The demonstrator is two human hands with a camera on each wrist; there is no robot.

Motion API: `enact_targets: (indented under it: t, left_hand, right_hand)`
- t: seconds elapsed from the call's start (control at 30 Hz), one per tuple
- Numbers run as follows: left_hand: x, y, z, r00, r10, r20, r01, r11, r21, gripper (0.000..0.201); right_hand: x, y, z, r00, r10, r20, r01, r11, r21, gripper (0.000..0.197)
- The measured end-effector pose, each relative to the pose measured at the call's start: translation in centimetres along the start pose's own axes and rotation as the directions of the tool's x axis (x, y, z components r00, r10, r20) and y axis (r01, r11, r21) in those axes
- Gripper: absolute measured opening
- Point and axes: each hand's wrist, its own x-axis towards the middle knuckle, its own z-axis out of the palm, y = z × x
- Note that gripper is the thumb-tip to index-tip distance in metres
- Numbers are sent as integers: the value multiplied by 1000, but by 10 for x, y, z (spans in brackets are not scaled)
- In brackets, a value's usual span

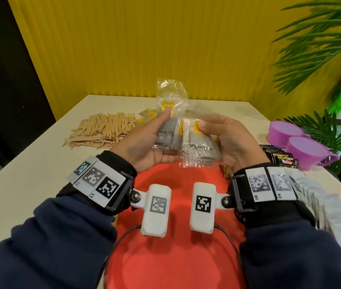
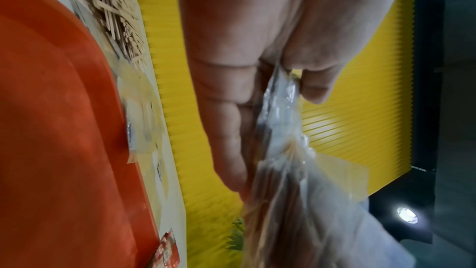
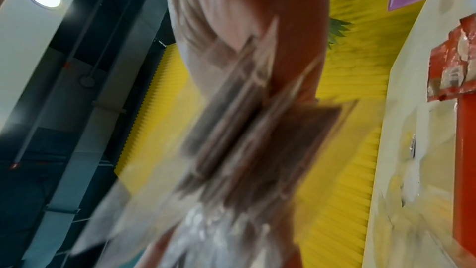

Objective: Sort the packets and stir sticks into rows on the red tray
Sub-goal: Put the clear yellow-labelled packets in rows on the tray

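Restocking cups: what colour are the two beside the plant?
Purple cups, clearest in the head view.

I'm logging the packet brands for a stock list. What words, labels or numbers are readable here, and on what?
"SUBROWN" or something close, partly legible: on a dark packet beside the purple cups; the red line above it is blurred.
Yellow emblem, no readable words: clear tea-bag packets in the left hand and right hand.
Square coded markers, with tiny unreadable characters: wristbands.
Red packet: blurred.
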Motion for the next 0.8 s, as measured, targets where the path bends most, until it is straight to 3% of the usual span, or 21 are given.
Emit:
enact_targets:
  t: [0.27, 0.5, 0.57, 0.7, 0.8]
  left_hand:
    - [2, 2, -8, 987, 87, -137, -80, 995, 54, 7]
    - [0, -1, -8, 990, 128, -52, -120, 984, 130, 11]
    - [0, 1, -6, 992, 99, -71, -93, 991, 92, 5]
    - [-1, 1, -4, 997, 24, -77, -14, 991, 135, 25]
    - [-4, -2, -3, 996, -84, 6, 78, 956, 283, 10]
  right_hand:
    - [2, -3, -3, 998, -18, -57, 21, 999, 49, 25]
    - [6, 5, 1, 999, -13, -51, 9, 997, -77, 31]
    - [8, 6, 0, 998, -6, -66, 1, 997, -83, 29]
    - [9, 9, -1, 993, -25, -116, 8, 989, -147, 20]
    - [9, 14, 2, 991, -65, -120, 45, 985, -164, 25]
